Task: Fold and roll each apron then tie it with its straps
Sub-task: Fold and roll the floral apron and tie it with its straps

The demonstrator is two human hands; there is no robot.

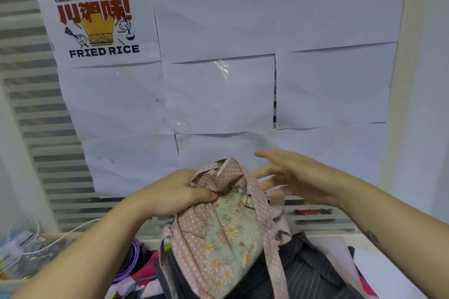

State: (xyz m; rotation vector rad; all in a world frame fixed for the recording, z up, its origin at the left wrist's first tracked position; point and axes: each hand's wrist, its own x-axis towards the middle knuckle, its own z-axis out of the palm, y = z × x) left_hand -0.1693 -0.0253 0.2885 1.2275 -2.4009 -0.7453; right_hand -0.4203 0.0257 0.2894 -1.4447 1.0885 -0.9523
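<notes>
— Where's the apron [228, 238]?
— Bunched up over a dark striped cloth [303, 272], a strap [261, 204] hanging down its front.
— And the hands?
— The left hand [179, 192] pinches its top. The right hand [289, 175] hovers just beside, fingers spread. A poster [97, 29] hangs behind.

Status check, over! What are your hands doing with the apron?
Left hand grips apron top. Right hand open, by strap. Dark striped cloth lies underneath.
</notes>
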